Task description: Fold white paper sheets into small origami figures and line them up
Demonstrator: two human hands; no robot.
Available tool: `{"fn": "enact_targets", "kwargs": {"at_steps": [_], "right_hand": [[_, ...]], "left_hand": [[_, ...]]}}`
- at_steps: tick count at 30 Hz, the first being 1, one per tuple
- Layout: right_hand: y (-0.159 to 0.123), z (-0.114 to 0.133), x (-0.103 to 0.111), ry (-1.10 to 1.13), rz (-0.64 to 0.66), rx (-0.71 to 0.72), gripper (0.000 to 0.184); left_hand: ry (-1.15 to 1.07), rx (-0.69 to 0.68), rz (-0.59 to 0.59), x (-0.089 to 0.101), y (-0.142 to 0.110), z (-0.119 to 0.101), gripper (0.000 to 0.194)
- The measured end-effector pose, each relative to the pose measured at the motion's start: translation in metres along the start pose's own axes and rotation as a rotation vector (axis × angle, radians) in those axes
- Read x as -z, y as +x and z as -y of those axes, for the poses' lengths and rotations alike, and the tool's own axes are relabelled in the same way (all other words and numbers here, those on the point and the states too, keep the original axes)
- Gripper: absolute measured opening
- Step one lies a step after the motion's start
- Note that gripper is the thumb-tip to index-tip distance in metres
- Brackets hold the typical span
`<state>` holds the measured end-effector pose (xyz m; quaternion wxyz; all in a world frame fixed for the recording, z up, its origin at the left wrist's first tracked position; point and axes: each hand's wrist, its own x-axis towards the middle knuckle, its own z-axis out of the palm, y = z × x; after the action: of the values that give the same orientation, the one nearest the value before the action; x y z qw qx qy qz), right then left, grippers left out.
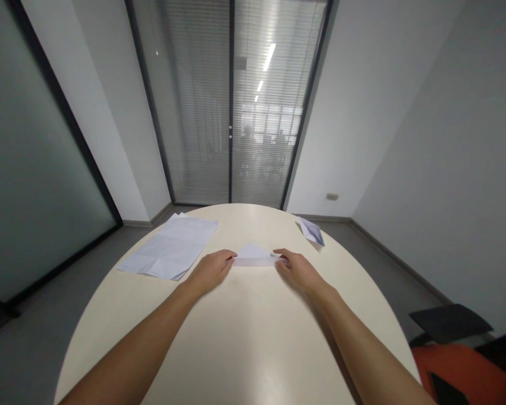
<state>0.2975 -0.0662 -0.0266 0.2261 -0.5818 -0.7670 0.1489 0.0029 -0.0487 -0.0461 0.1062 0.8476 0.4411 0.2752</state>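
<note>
A folded sheet of paper (254, 261) lies on the table between my hands, with a triangular point at its far side and a straight folded strip along its near edge. My left hand (214, 271) grips the left end of the strip, thumb and fingers closed on it. At the right end, my right hand (297, 269) pinches the paper in the same way. Parts of both ends are hidden under the fingers.
A stack of white paper sheets (172, 244) lies at the left of the round table (244, 337). Near the far right edge stands a folded paper piece (312, 231). A chair with a red seat (464, 371) is at the lower right. Glass doors (231, 101) stand beyond the table.
</note>
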Motion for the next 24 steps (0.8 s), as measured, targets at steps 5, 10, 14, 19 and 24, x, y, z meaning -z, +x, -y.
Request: {"fn": "enact_targets", "kwargs": {"at_steps": [5, 10, 14, 19, 24], "right_hand": [[0.003, -0.008, -0.007, -0.024, -0.029, 0.016, 0.043], [0.007, -0.016, -0.015, -0.024, -0.083, 0.029, 0.037], [0.011, -0.022, -0.020, -0.036, -0.115, 0.000, 0.034], [0.012, -0.025, -0.022, -0.060, -0.118, 0.022, 0.034], [0.011, -0.015, -0.021, -0.221, -0.220, 0.129, 0.035]], "left_hand": [[-0.056, 0.050, -0.075, -0.010, 0.003, 0.007, 0.029], [-0.053, 0.101, -0.095, -0.017, 0.005, 0.008, 0.030], [-0.034, 0.116, -0.103, -0.022, 0.006, 0.010, 0.031], [-0.005, 0.100, -0.109, -0.025, 0.005, 0.013, 0.033], [0.054, 0.050, -0.081, -0.025, 0.003, 0.009, 0.037]]}}
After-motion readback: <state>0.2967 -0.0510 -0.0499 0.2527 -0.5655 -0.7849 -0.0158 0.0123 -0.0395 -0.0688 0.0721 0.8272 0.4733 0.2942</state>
